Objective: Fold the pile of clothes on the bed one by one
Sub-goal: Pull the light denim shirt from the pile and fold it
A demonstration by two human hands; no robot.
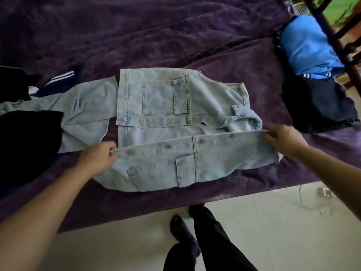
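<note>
I count one jacket point(156, 98), two hands, namely left hand point(97, 157) and right hand point(283, 139), four buttons point(167, 146) along the held edge, one blue garment point(308, 47), two feet point(176, 223), one bed point(136, 36).

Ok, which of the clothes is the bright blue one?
The bright blue garment at the far right of the bed, beside a dark navy pile. The denim jacket is only pale blue, and the black clothes lie at the left.
</note>
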